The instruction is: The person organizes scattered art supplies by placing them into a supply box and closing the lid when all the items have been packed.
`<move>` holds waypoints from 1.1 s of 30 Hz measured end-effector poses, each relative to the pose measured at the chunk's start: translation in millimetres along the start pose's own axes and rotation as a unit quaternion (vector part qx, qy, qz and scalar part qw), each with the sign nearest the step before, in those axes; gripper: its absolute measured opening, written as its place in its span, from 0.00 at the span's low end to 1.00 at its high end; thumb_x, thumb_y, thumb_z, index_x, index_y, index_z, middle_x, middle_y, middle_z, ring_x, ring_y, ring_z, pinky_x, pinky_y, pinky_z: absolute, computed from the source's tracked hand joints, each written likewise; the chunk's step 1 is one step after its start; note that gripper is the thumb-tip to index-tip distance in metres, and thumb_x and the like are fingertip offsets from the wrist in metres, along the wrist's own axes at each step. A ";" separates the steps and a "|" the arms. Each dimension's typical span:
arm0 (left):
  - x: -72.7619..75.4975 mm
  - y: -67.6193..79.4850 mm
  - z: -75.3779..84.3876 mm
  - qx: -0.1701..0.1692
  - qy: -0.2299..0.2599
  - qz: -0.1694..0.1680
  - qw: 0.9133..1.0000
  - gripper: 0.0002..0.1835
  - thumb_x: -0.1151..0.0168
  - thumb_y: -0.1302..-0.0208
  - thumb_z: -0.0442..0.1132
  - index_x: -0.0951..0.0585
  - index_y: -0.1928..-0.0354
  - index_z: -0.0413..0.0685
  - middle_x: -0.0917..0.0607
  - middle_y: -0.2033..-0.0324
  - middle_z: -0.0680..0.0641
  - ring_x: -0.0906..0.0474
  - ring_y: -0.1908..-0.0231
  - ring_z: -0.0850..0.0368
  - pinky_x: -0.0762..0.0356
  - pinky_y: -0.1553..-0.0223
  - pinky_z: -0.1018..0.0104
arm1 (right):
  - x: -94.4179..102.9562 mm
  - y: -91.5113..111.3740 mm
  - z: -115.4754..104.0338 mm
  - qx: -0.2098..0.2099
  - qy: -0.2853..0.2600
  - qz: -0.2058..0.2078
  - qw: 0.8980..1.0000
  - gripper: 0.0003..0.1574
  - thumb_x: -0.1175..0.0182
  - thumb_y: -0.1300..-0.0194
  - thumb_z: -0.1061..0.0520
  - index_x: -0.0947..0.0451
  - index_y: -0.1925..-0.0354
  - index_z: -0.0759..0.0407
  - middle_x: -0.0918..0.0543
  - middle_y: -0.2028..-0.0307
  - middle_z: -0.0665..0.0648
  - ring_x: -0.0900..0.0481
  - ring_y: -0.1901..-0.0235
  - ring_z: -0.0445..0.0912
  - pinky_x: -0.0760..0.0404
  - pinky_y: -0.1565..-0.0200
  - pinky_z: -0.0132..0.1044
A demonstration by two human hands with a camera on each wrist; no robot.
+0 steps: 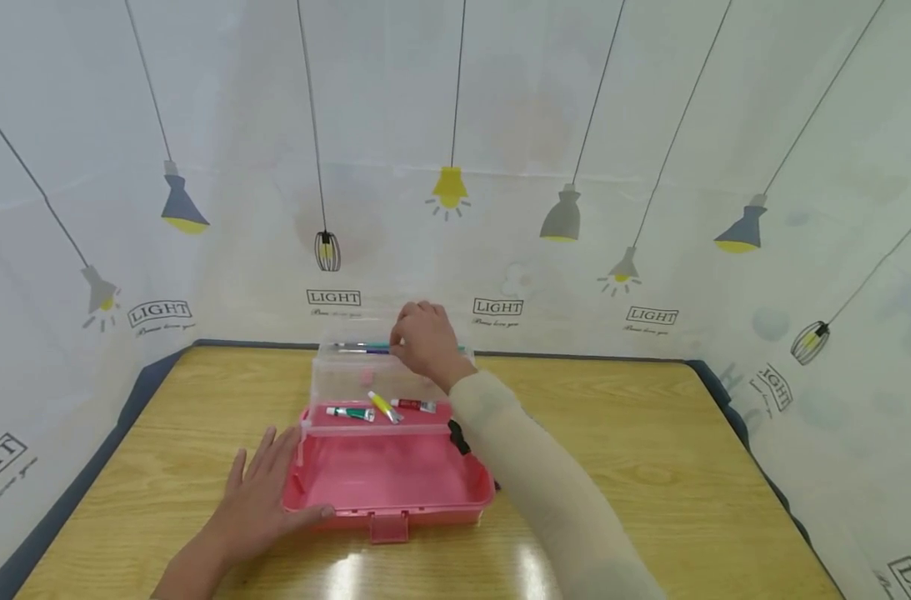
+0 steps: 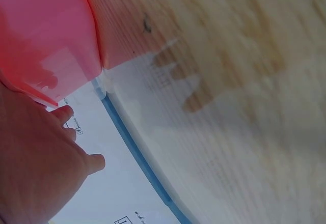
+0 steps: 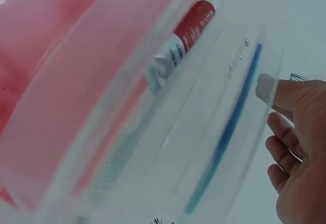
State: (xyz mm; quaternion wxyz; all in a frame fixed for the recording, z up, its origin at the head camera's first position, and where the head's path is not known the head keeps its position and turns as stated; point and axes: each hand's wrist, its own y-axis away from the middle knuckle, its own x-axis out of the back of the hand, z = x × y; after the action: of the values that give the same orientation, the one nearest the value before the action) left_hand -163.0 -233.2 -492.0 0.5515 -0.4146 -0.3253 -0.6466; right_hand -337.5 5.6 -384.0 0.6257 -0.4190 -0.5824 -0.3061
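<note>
A pink plastic box (image 1: 395, 475) stands on the table with its clear lid (image 1: 342, 383) raised at the back. My right hand (image 1: 425, 337) holds the lid's far edge, the thumb on the inner side and the other fingers curled outside. Slim blue paintbrushes (image 1: 361, 347) lie along the lid near that hand. Green (image 1: 350, 413), yellow (image 1: 383, 407) and dark red (image 3: 196, 25) paint tubes lie along the back of the box. My left hand (image 1: 256, 504) rests at the box's left front corner, fingers spread along the side and thumb over the front rim.
A wooden table (image 1: 635, 483) carries the box. Behind it hangs a pale backdrop (image 1: 395, 108) printed with lamps. On the box's front is a pink latch (image 1: 389, 527). A small black piece (image 1: 458, 437) shows beside the right sleeve (image 1: 545, 492).
</note>
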 end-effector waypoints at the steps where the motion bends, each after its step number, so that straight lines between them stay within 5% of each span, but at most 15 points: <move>1: -0.3 0.1 0.1 0.000 0.001 0.000 1.000 0.62 0.39 0.50 0.74 0.56 0.22 0.52 0.45 0.25 0.38 0.61 0.25 0.34 0.66 0.31 0.27 | 1.7 1.7 2.1 0.001 -0.004 0.005 1.000 0.09 0.36 0.36 0.45 0.12 0.61 0.43 0.21 0.51 0.47 0.29 0.44 0.45 0.34 0.34 0.45; 11: -1.1 -0.3 2.4 -0.005 0.000 0.000 1.000 0.62 0.39 0.50 0.74 0.56 0.22 0.50 0.46 0.25 0.38 0.61 0.25 0.34 0.66 0.31 0.27 | 18.0 21.2 28.0 0.001 -0.017 0.067 0.998 0.10 0.35 0.36 0.45 0.13 0.59 0.45 0.21 0.50 0.49 0.29 0.43 0.47 0.34 0.34 0.47; 33: -1.5 1.0 0.4 -0.007 0.009 0.005 1.000 0.62 0.38 0.49 0.73 0.57 0.22 0.52 0.47 0.25 0.38 0.61 0.25 0.34 0.66 0.31 0.27 | 20.2 81.3 111.7 -0.049 -0.026 0.088 0.995 0.12 0.33 0.38 0.49 0.13 0.57 0.50 0.21 0.50 0.54 0.29 0.42 0.53 0.36 0.34 0.53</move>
State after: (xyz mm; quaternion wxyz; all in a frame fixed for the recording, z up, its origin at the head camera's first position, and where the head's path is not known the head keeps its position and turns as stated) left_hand -161.8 -232.4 -493.2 0.5544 -0.4147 -0.3136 -0.6499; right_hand -316.7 143.6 -381.1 0.6137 -0.5068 -0.5436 -0.2668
